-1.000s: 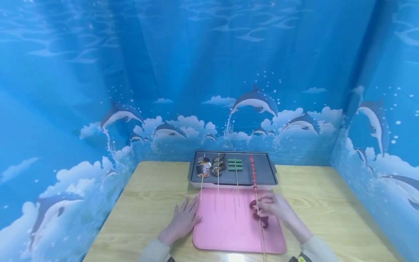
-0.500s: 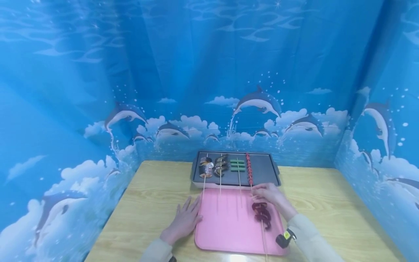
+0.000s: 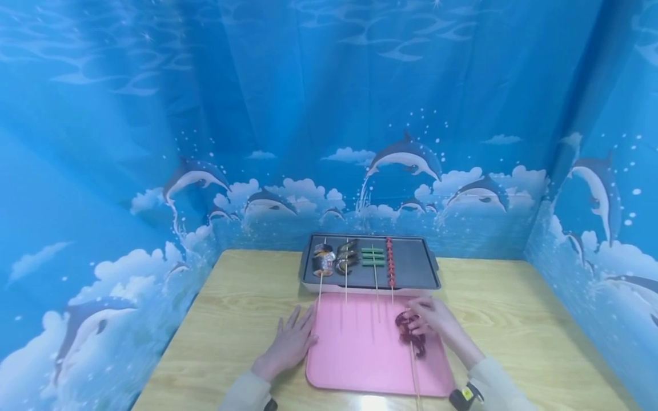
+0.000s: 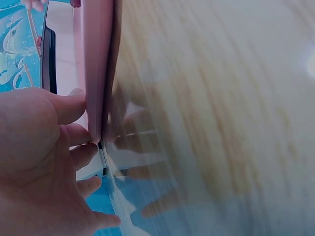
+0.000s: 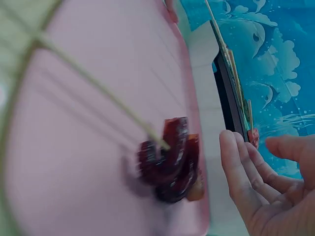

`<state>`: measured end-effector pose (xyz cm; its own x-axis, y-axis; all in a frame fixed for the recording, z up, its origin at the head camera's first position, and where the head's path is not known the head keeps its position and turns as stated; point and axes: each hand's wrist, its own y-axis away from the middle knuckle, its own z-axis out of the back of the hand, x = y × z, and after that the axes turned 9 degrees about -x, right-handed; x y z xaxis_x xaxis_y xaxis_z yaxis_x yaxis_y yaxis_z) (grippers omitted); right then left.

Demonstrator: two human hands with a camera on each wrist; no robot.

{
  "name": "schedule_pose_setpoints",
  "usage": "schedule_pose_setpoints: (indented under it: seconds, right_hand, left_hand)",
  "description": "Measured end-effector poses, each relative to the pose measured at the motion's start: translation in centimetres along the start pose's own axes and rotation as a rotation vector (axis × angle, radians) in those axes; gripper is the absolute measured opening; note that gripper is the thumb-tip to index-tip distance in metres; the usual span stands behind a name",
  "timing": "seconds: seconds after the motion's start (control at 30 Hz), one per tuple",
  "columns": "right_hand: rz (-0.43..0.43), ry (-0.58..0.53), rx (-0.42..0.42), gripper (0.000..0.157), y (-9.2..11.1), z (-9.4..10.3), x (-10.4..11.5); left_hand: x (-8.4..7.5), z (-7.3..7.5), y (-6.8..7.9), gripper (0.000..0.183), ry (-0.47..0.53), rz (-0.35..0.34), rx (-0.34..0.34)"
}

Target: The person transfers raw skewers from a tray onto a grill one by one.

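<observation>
My left hand (image 3: 287, 343) lies beside the left edge of a pink tray (image 3: 360, 365), fingers spread and thumb at the tray's rim in the left wrist view. My right hand (image 3: 438, 324) hovers at the tray's right side, its fingers relaxed with nothing between them. Below it on the tray is a skewer of dark red, glossy curled pieces (image 5: 170, 162), partly covered by the hand in the head view. Its bare stick points toward the front edge. A skewer of small red pieces (image 3: 390, 262) lies on the dark griddle pan (image 3: 413, 262), stick reaching over the tray.
Left of the red skewer, the pan carries a skewer of green pieces (image 3: 372, 263), one of dark curved pieces (image 3: 347, 260) and one of silvery, fish-like chunks (image 3: 323, 264). A wooden table (image 3: 231, 308) lies underneath. Blue dolphin-print curtains (image 3: 308, 142) enclose it.
My right hand set the red skewer further left, beside the green one, let go of it, and drew back over the dark red skewer. My left hand stayed put.
</observation>
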<state>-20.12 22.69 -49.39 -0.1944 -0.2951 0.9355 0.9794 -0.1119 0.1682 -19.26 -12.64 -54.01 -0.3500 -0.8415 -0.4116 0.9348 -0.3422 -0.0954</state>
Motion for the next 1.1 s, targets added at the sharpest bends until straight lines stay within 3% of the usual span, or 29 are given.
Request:
schedule_pose_setpoints:
  seconds: [0.2,0.43,0.6,0.9,1.1]
  right_hand:
    - [0.003,0.081,-0.05,0.042,2.7,1.1,-1.5]
    - [0.069,0.029,0.135,0.038,5.4,2.0,-4.0]
    - [0.047,-0.005,0.201,0.033,6.5,1.6,-5.7]
    - [0.062,0.011,0.198,0.034,7.1,0.7,-7.1]
    - [0.036,0.074,0.122,0.037,7.3,-0.1,-6.6]
  left_hand:
    - [0.1,0.3,0.1,0.059,-0.003,-0.02,-0.016]
    - [0.1,0.3,0.1,0.058,-0.008,-0.042,-0.024]
    - [0.1,0.3,0.2,0.058,0.001,-0.04,-0.026]
    - [0.1,-0.1,0.2,0.06,0.002,-0.048,-0.037]
    - [0.3,-0.4,0.1,0.059,0.004,-0.047,-0.041]
